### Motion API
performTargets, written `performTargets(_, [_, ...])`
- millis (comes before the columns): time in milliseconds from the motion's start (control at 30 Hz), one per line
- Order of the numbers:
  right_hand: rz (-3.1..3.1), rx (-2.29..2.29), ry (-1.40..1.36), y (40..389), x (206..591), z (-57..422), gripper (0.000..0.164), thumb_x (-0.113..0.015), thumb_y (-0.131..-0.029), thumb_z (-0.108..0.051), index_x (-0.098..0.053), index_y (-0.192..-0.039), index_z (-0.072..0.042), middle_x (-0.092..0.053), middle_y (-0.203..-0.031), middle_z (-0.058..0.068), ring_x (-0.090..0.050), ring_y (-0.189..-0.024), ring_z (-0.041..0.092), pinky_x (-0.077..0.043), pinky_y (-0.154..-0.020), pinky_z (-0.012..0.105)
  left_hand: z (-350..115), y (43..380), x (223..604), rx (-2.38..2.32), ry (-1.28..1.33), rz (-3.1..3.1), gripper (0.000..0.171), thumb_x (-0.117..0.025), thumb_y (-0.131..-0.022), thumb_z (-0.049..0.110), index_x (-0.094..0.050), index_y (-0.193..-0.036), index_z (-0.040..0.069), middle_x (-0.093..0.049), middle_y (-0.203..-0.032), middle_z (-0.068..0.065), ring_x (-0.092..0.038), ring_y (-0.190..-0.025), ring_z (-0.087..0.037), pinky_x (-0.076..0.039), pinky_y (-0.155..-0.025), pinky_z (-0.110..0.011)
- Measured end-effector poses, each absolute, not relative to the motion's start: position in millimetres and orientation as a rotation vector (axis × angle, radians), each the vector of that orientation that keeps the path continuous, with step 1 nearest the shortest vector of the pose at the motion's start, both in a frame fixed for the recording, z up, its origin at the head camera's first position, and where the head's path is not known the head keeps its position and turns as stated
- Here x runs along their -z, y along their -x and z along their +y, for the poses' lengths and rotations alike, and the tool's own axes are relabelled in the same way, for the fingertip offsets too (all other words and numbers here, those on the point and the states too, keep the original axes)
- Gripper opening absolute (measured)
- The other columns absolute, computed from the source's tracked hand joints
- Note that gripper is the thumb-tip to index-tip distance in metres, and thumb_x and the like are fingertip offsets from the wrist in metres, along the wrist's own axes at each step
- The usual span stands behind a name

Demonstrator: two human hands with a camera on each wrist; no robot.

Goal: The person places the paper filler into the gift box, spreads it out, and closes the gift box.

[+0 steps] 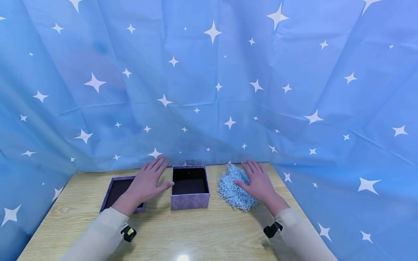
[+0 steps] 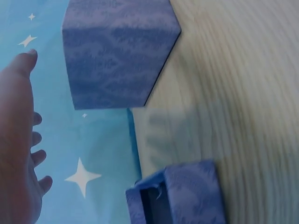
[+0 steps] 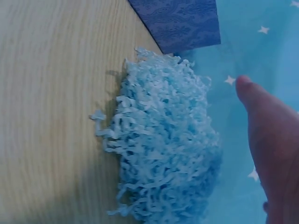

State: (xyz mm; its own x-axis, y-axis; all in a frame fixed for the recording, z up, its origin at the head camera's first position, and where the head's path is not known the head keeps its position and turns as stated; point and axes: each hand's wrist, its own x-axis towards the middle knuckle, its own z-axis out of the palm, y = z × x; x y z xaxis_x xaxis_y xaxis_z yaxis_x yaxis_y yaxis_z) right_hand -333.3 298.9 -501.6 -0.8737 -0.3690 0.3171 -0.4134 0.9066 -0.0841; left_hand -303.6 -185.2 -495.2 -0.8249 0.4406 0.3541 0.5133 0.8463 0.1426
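Note:
A purple patterned box (image 1: 190, 201) with a black inside stands uncovered at the middle of the table. To its left lies its matching lid (image 1: 118, 188), inside facing up, partly hidden behind my left arm. My left hand (image 1: 148, 183) hovers between lid and box, fingers stretched out and holding nothing. On the box's right sits a heap of light blue shredded paper (image 1: 236, 192). Over the heap's right side is my right hand (image 1: 259, 183), fingers spread, nothing in it. The right wrist view shows the crinkled paper strips (image 3: 163, 135) beside the thumb.
The wooden table (image 1: 183, 232) ends at the back against a blue curtain (image 1: 202, 90) with white stars, which also hangs along both sides. Each wrist wears a small black camera on a strap, over pale sleeves (image 1: 101, 235).

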Motion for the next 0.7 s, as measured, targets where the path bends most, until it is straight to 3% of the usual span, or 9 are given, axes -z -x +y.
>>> performTargets(400, [-2.793, -0.366, -0.559, 319.3, 521.3, 302.9, 0.099, -0.072, -0.101, -0.065, -0.037, -0.173, -0.006, -0.034, -0.175, 0.027, -0.03, -0.162, 0.05, -0.027, -0.126, 0.073, -166.1, 301.8, 506.0, 0.481, 0.812, -2.75, 0.099, -0.063, -0.103, 0.072, -0.034, -0.175, 0.012, -0.023, -0.183, -0.014, -0.024, -0.167, -0.04, -0.029, -0.127, -0.07])
performTargets(700, [-2.822, -0.401, -0.559, 314.9, 536.9, 305.6, 0.101, -0.072, -0.1, -0.068, -0.039, -0.172, -0.005, -0.032, -0.175, 0.028, -0.029, -0.162, 0.051, -0.024, -0.127, 0.074, -163.7, 303.9, 515.1, 0.598, 0.815, -2.795, 0.101, -0.063, -0.102, 0.075, -0.033, -0.176, 0.012, -0.021, -0.183, -0.012, -0.03, -0.164, -0.045, -0.031, -0.124, -0.074])
